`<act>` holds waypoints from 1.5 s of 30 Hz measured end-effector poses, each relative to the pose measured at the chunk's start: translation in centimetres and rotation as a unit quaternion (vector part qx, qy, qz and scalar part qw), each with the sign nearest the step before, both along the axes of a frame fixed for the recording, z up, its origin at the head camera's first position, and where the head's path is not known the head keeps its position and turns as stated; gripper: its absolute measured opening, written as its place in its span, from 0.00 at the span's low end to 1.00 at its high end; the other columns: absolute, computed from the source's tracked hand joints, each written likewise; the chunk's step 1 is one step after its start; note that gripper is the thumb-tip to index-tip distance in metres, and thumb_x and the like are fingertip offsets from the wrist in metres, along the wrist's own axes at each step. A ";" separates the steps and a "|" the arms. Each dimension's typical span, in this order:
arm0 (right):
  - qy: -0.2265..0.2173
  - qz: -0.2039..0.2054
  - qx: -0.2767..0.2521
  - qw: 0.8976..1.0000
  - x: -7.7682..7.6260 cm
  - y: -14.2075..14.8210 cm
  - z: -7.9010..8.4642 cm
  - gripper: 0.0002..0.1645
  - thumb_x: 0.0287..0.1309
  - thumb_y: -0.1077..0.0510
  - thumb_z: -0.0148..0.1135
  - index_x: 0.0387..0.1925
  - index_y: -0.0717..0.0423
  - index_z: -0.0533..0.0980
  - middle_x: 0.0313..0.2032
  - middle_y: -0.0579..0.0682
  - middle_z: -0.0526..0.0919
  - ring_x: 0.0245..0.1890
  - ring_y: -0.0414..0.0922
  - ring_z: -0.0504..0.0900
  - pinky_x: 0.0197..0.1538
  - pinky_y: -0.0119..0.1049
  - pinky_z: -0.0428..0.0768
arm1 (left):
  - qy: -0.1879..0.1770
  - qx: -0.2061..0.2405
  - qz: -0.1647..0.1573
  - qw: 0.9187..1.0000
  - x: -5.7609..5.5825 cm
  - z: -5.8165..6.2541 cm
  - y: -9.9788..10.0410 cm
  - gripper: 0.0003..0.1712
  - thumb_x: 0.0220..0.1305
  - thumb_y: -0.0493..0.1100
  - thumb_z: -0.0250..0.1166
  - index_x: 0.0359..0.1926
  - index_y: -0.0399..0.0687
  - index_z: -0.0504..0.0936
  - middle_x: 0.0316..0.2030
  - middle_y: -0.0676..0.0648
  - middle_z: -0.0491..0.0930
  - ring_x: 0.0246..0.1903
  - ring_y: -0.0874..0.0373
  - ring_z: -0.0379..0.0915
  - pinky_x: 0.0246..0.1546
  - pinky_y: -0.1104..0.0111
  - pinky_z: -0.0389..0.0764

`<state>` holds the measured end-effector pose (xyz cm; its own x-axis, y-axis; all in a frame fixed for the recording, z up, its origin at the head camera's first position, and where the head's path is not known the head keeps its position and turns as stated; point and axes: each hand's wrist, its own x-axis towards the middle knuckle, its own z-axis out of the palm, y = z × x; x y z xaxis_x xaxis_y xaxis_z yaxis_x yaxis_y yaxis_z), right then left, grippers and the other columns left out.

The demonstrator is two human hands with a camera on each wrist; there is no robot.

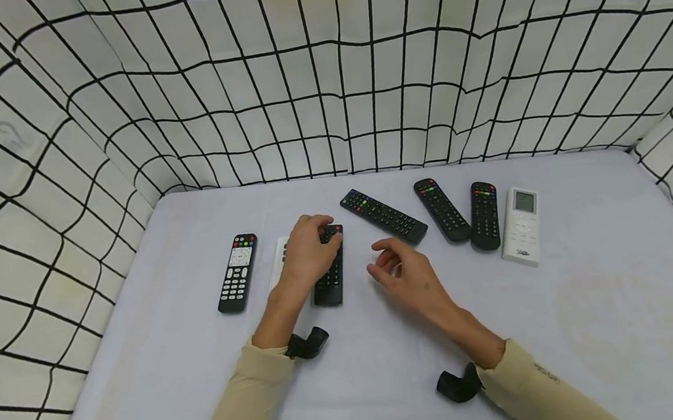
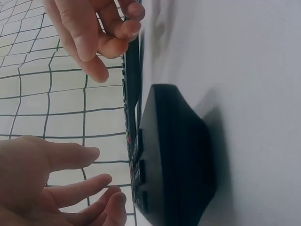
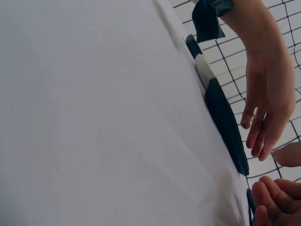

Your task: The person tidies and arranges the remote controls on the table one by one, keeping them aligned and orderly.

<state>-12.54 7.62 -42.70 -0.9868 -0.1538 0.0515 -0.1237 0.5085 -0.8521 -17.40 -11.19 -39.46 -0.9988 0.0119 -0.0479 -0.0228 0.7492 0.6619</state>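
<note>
My left hand [image 1: 307, 254] hovers over a black remote control [image 1: 329, 282], its fingers loosely bent. In the left wrist view its thumb and fingers hang apart from the remote's button face, with nothing between them. A white remote control [image 1: 276, 264] lies just left of the black one, partly hidden by the hand and wrist. To the right, my right hand [image 1: 414, 280] hangs over the cloth with relaxed, slightly curled fingers and holds nothing. Nearest to it is a slanted black remote with coloured buttons [image 1: 383, 216].
A black remote with white buttons [image 1: 237, 275] lies at the left. Further right are two black remotes, one tilted [image 1: 442, 210] and one nearly upright [image 1: 484, 216], then a white air-conditioner remote [image 1: 521, 226]. White walls with black netting [image 1: 359, 71] enclose the white-covered table [image 1: 367, 385].
</note>
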 end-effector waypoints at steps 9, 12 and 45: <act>0.008 -0.028 -0.008 1.000 -0.6 1.8 -0.2 0.23 0.69 0.56 0.67 0.62 0.59 0.77 0.42 0.53 0.86 0.43 0.45 0.82 0.45 0.32 0.78 | -0.001 0.042 -0.010 0.999 -0.5 -0.1 0.7 0.25 0.73 0.44 0.64 0.68 0.41 0.78 0.64 0.36 0.74 0.61 0.43 0.76 0.58 0.52 0.81; 0.015 -0.033 -0.006 0.999 -0.9 2.3 -0.2 0.23 0.69 0.56 0.67 0.62 0.60 0.77 0.43 0.53 0.86 0.44 0.46 0.82 0.45 0.31 0.78 | -0.003 0.044 -0.009 0.999 -0.8 -0.3 1.0 0.27 0.73 0.44 0.65 0.69 0.41 0.77 0.65 0.36 0.74 0.61 0.43 0.76 0.57 0.53 0.82; 0.027 -0.095 0.023 0.995 -2.7 5.3 -0.3 0.31 0.63 0.62 0.71 0.66 0.63 0.72 0.60 0.60 0.71 0.48 0.53 0.85 0.44 0.30 0.79 | -0.017 0.063 0.016 0.998 -3.2 -0.3 2.7 0.33 0.72 0.42 0.64 0.73 0.34 0.70 0.73 0.32 0.64 0.71 0.41 0.70 0.67 0.54 0.78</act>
<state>-15.20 12.89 -43.00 -0.9941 0.0327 0.1034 -0.0669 0.5654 -0.8221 -20.63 -8.45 -39.73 -0.9965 -0.0121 -0.0824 -0.0699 0.6587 0.7492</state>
